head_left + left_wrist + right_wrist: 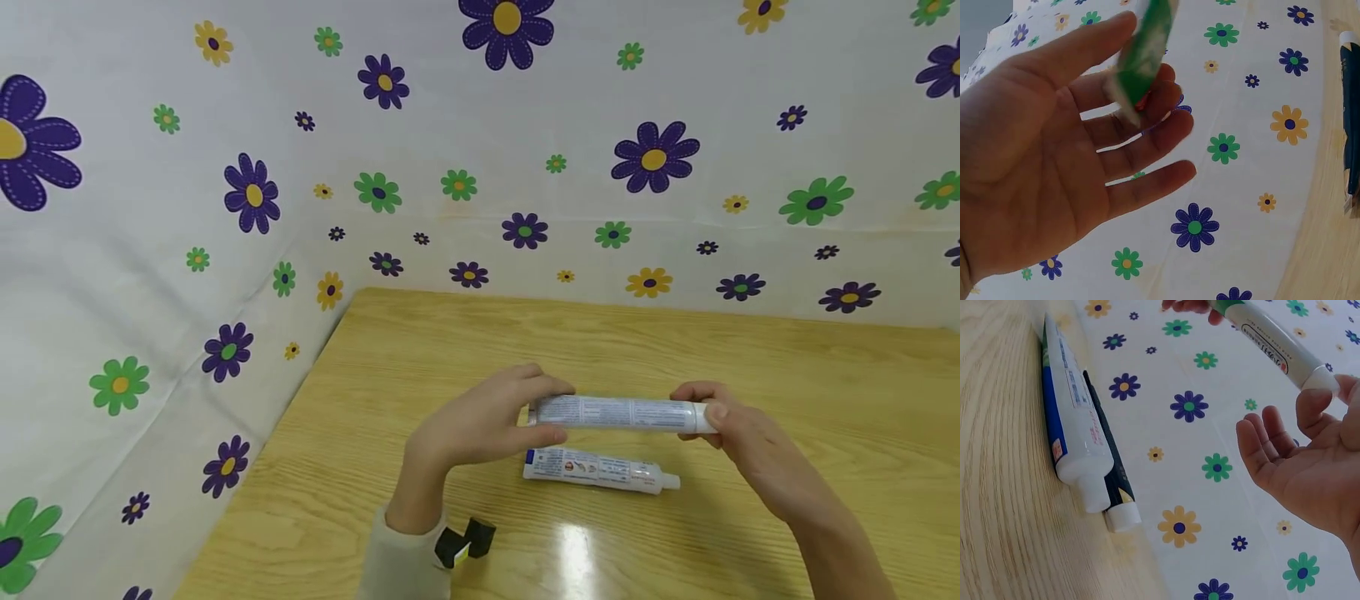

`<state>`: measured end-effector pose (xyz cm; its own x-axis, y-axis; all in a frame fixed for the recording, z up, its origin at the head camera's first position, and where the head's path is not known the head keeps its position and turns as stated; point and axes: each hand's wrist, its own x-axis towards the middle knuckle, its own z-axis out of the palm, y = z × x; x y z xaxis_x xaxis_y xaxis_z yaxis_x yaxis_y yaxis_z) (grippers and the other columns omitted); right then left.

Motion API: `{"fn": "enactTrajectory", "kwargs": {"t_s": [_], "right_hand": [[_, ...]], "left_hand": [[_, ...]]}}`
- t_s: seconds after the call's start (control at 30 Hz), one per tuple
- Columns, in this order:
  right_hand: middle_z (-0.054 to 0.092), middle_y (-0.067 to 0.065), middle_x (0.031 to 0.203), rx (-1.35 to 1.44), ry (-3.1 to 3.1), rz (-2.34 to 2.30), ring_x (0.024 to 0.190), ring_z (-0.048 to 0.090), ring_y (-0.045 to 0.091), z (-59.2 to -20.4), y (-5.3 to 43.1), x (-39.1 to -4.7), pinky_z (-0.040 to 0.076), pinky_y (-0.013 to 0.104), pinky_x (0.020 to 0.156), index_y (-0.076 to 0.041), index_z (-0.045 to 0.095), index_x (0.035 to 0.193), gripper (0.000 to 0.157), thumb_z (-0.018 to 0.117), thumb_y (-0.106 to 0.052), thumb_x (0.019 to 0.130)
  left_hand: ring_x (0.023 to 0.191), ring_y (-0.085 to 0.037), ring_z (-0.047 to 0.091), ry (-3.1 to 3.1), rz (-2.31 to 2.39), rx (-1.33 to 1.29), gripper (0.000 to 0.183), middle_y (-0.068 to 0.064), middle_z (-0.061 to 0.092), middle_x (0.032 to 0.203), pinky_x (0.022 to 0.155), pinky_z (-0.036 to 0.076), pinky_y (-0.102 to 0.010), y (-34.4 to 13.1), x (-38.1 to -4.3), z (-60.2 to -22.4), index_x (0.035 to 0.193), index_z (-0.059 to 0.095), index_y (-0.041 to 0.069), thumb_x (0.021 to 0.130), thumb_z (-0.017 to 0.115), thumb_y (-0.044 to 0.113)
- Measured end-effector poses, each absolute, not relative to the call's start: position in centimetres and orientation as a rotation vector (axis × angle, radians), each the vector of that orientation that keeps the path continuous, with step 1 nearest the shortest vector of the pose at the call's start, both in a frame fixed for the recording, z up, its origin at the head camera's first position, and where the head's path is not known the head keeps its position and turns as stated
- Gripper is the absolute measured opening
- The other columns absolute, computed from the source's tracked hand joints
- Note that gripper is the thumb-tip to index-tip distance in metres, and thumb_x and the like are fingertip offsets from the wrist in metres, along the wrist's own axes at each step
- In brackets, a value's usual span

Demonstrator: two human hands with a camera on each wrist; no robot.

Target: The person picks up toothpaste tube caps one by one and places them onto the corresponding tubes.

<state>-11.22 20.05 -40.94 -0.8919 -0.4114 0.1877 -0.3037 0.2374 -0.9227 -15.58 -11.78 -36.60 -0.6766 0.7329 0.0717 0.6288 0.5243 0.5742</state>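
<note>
A white toothpaste tube (622, 414) is held level between both hands above the table. My left hand (487, 417) pinches its flat end; the left wrist view shows the green tube end (1141, 69) between thumb and fingers. The white cap end is pinched by my right hand (757, 450), thumb and index finger on the cap, other fingers loosely curled in the right wrist view. Below, a second toothpaste tube (600, 471), white and blue, lies on the table. Beside it lies a dark tube with a white cap (1122, 515), which the head view hides.
The wooden table (420, 350) meets a white flower-patterned cloth (480, 125) at the back and along the left side. A small black device (465, 543) sits at the left sleeve (408, 558). Light glares off the table near the front.
</note>
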Motion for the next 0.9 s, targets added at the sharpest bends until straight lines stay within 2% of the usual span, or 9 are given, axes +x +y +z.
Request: {"fn": "enactTrajectory", "kwargs": {"t_s": [0.13,0.23,0.37,0.53,0.6,0.73,0.8,0.9], "right_hand": [[0.044,0.001,0.129,-0.747,2.467,-1.784,0.105,0.042,0.014,-41.0,20.1,-11.1,0.034,0.028,0.074,-0.004,0.062,0.111,0.037,0.025,-0.008,0.109],[0.042,0.002,0.132,-0.770,2.526,-1.833,0.106,0.042,0.013,-41.1,20.0,-11.2,0.034,0.028,0.073,0.000,0.067,0.096,0.040,0.029,-0.002,0.107],[0.046,0.001,0.129,-0.674,2.561,-1.902,0.106,0.042,0.014,-41.3,19.5,-11.2,0.032,0.028,0.074,0.002,0.063,0.087,0.038,0.031,-0.005,0.107],[0.045,0.000,0.129,-0.486,2.575,-1.957,0.114,0.041,0.015,-41.8,19.0,-11.1,0.034,0.021,0.082,0.008,0.061,0.098,0.042,0.028,-0.016,0.110],[0.045,0.000,0.129,-0.441,2.596,-1.955,0.115,0.043,0.013,-41.9,18.8,-11.1,0.036,0.016,0.087,0.011,0.061,0.110,0.046,0.027,-0.020,0.110],[0.045,0.003,0.128,-0.406,2.579,-1.959,0.114,0.047,0.011,-42.1,18.4,-11.4,0.038,0.011,0.092,0.012,0.058,0.114,0.047,0.026,-0.023,0.111],[0.045,0.005,0.129,-0.362,2.569,-1.943,0.114,0.047,0.011,-42.1,18.3,-11.4,0.037,0.014,0.093,0.010,0.057,0.116,0.048,0.025,-0.025,0.111],[0.046,0.007,0.131,-0.244,2.556,-1.891,0.114,0.047,0.010,-42.0,18.2,-11.5,0.035,0.032,0.099,0.006,0.055,0.121,0.050,0.024,-0.032,0.111]], "left_hand": [[0.097,-0.014,0.052,2.520,0.915,1.175,0.039,-0.003,0.059,0.116,0.084,0.048,-0.025,-11.8,-15.8,-36.6,0.131,0.062,0.007,0.098,0.064,0.027],[0.096,-0.013,0.052,2.522,0.903,1.158,0.038,-0.004,0.059,0.114,0.083,0.049,-0.026,-11.6,-16.0,-36.6,0.129,0.063,0.006,0.097,0.066,0.026],[0.094,-0.013,0.052,2.550,0.879,1.114,0.038,-0.003,0.058,0.112,0.080,0.049,-0.026,-11.1,-16.1,-36.6,0.128,0.063,0.006,0.096,0.067,0.026],[0.092,-0.014,0.050,2.600,0.844,1.109,0.040,-0.003,0.057,0.109,0.078,0.045,-0.023,-10.4,-15.9,-36.9,0.127,0.064,0.005,0.095,0.068,0.028],[0.093,-0.014,0.048,2.626,0.838,1.110,0.040,-0.002,0.056,0.109,0.078,0.045,-0.023,-10.2,-15.9,-37.0,0.127,0.063,0.005,0.095,0.068,0.028],[0.094,-0.015,0.045,2.694,0.803,1.139,0.040,-0.003,0.053,0.107,0.078,0.044,-0.024,-10.2,-15.7,-37.2,0.128,0.062,0.004,0.095,0.068,0.025],[0.095,-0.016,0.045,2.738,0.764,1.176,0.039,-0.003,0.053,0.106,0.079,0.044,-0.025,-10.2,-15.7,-37.3,0.128,0.062,0.003,0.095,0.067,0.024],[0.097,-0.017,0.045,2.803,0.692,1.246,0.037,-0.005,0.053,0.106,0.079,0.044,-0.025,-10.1,-15.7,-37.5,0.128,0.062,0.003,0.096,0.065,0.023]]}}
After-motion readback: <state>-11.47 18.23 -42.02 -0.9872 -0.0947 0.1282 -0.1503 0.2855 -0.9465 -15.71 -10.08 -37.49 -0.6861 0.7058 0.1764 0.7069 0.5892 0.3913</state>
